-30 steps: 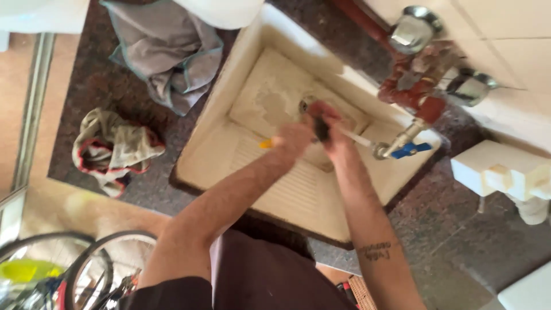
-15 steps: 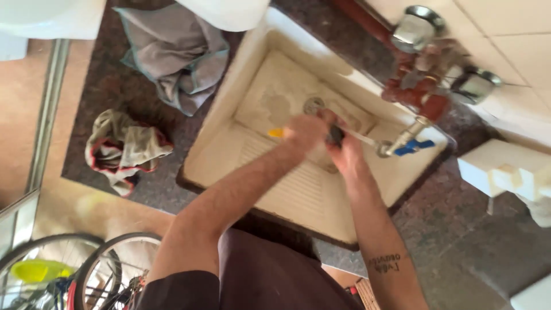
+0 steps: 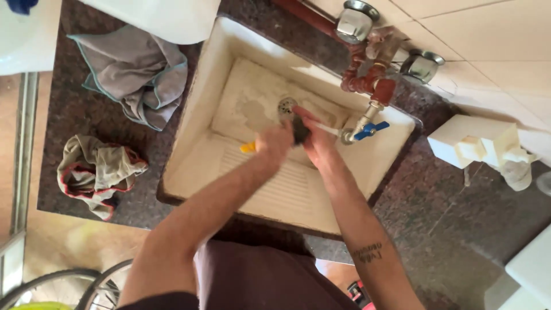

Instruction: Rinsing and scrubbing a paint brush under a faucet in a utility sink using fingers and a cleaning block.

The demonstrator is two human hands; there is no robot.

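Both my hands are together over the cream wash sink [image 3: 201, 92], just below the tap [image 3: 363, 127] with its blue lever. My left hand [image 3: 274, 144] is closed around a tool whose yellow handle end [image 3: 248, 147] sticks out to the left. My right hand [image 3: 314, 142] holds a small dark object [image 3: 299, 131] against the left hand, under a thin stream of water. The round metal drain [image 3: 286, 105] sits just beyond my fingers. The tool's working end is hidden by my hands.
A grey cloth [image 3: 135, 72] and a beige, red-edged rag [image 3: 94, 172] lie on the dark speckled counter [image 3: 447, 212] left of the sink. Red pipework [image 3: 367, 77] runs along the tiled wall. A white plastic fitting [image 3: 479, 146] sits at right. Bicycle wheels [image 3: 86, 287] show at bottom left.
The view has shifted slightly across the sink. My hands stay together under the tap, the left one rubbing the yellow-handled tool against the dark object.
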